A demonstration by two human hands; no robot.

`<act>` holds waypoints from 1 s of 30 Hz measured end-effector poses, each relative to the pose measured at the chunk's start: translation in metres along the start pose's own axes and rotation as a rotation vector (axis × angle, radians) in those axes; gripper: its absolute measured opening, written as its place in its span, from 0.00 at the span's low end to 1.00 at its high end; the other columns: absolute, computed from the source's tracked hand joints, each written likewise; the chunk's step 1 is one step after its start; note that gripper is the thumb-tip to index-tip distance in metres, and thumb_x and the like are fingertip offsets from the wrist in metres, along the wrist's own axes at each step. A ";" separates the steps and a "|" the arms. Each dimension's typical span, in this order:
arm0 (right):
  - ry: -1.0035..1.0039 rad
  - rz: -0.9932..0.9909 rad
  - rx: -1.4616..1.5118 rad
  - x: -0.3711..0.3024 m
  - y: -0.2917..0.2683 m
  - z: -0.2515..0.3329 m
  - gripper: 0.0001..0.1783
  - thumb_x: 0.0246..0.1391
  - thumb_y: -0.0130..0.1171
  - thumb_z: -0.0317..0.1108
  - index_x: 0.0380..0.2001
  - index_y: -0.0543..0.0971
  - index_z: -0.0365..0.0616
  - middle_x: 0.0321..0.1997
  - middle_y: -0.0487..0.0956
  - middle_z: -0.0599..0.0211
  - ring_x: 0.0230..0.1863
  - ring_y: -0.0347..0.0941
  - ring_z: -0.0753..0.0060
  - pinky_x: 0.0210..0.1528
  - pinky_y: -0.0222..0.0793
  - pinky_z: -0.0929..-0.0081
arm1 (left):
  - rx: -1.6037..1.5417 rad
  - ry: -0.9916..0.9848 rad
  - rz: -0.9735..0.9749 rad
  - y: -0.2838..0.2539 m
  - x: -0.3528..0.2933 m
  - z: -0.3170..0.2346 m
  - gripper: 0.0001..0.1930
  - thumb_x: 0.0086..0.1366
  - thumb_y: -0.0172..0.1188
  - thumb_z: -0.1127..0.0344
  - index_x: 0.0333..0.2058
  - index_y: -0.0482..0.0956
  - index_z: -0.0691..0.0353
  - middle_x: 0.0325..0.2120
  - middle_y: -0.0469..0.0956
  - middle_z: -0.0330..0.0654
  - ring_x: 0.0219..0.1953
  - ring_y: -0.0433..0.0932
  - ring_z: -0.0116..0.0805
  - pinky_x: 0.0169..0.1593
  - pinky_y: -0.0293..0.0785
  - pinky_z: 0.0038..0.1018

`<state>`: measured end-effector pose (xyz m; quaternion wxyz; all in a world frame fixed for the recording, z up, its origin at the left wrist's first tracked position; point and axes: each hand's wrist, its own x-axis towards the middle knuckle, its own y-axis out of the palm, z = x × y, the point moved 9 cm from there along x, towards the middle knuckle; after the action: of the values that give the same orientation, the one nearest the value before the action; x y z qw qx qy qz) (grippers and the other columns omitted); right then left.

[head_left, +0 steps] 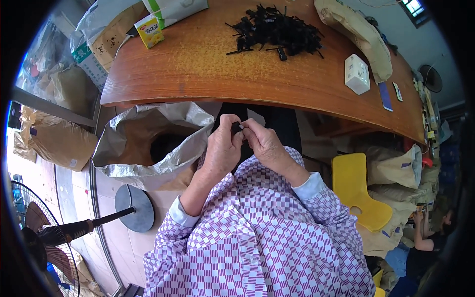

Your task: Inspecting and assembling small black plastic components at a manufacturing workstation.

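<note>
Between my hands, above my lap and just in front of the table edge, is a small black piece (236, 128) with a light spot at its right end. The fingers of my left hand (221, 148) are closed round its left side. My right hand (269, 148) pinches the right end with thumb and forefinger. Fingers cover most of the piece, so its exact kind does not show. On the wooden table (183, 69) lies a heap of similar-looking thin black pieces (277, 32). To the left of my left hand stands an open silver-lined sack (185, 161), dark inside.
A yellow box (149, 32) and a white tissue pack (356, 74) stand on the table, near a long paper sack (358, 34). At left are a fan (42, 232) and a round black base (134, 208). A yellow chair (351, 183) and a seated person (420, 252) are at right.
</note>
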<state>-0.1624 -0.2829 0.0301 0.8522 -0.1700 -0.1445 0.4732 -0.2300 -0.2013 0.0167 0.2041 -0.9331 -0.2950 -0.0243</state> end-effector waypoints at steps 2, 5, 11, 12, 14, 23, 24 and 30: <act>0.094 0.191 0.044 0.024 0.009 -0.011 0.10 0.63 0.47 0.35 0.41 0.72 0.41 0.23 0.72 0.68 0.24 0.68 0.81 0.26 0.64 0.82 | 0.084 0.010 -0.034 -0.019 0.002 0.006 0.14 0.59 0.52 0.81 0.42 0.63 0.63 0.23 0.76 0.49 0.27 0.79 0.35 0.29 0.71 0.25; -0.082 0.124 0.064 0.083 -0.015 -0.029 0.15 0.60 0.53 0.42 0.43 0.73 0.42 0.24 0.72 0.72 0.25 0.67 0.79 0.27 0.64 0.81 | 0.380 -0.061 -0.099 -0.062 0.005 0.012 0.12 0.57 0.55 0.73 0.40 0.66 0.59 0.28 0.77 0.53 0.32 0.76 0.57 0.32 0.70 0.44; 0.013 -0.274 -0.578 0.201 -0.086 -0.029 0.25 0.54 0.58 0.51 0.44 0.72 0.40 0.23 0.76 0.62 0.25 0.71 0.72 0.32 0.68 0.76 | 0.875 -0.200 -0.042 -0.125 -0.007 0.077 0.14 0.57 0.55 0.70 0.43 0.68 0.58 0.35 0.76 0.50 0.35 0.77 0.53 0.37 0.72 0.42; 0.011 -0.336 -0.687 0.211 -0.089 -0.034 0.25 0.54 0.57 0.52 0.42 0.73 0.39 0.22 0.75 0.61 0.24 0.71 0.71 0.31 0.68 0.74 | 0.878 -0.200 -0.045 -0.126 -0.009 0.078 0.14 0.57 0.55 0.70 0.43 0.68 0.58 0.35 0.76 0.50 0.35 0.77 0.53 0.37 0.72 0.42; -0.015 -0.320 -0.742 0.229 -0.082 -0.049 0.25 0.54 0.56 0.52 0.39 0.74 0.39 0.21 0.74 0.64 0.23 0.71 0.71 0.30 0.68 0.72 | 0.799 -0.071 -0.152 -0.129 -0.013 0.064 0.17 0.57 0.57 0.69 0.46 0.68 0.58 0.43 0.73 0.51 0.35 0.77 0.54 0.39 0.73 0.43; 0.257 0.138 0.182 0.200 -0.054 -0.045 0.16 0.58 0.55 0.47 0.28 0.74 0.46 0.16 0.67 0.79 0.10 0.52 0.91 0.12 0.45 0.88 | -0.052 -0.111 -0.099 -0.096 0.035 0.025 0.32 0.56 0.60 0.74 0.59 0.58 0.63 0.49 0.70 0.52 0.35 0.78 0.34 0.38 0.74 0.27; 0.234 0.227 0.174 0.190 -0.046 -0.042 0.16 0.58 0.55 0.47 0.29 0.75 0.46 0.16 0.67 0.80 0.11 0.54 0.91 0.12 0.46 0.88 | -0.050 -0.109 -0.101 -0.090 0.043 0.017 0.32 0.56 0.60 0.74 0.59 0.58 0.63 0.49 0.70 0.52 0.35 0.78 0.34 0.38 0.74 0.27; 0.116 0.463 0.163 0.101 -0.024 -0.002 0.13 0.60 0.54 0.41 0.37 0.77 0.43 0.21 0.67 0.83 0.20 0.57 0.91 0.22 0.54 0.88 | -0.315 -0.022 0.264 -0.022 0.051 -0.006 0.38 0.54 0.63 0.75 0.61 0.53 0.63 0.43 0.74 0.55 0.33 0.77 0.32 0.38 0.74 0.27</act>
<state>-0.0915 -0.2088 0.0470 0.7389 -0.1563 -0.0137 0.6553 -0.1994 -0.1598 0.0391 0.0538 -0.9843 -0.1647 -0.0328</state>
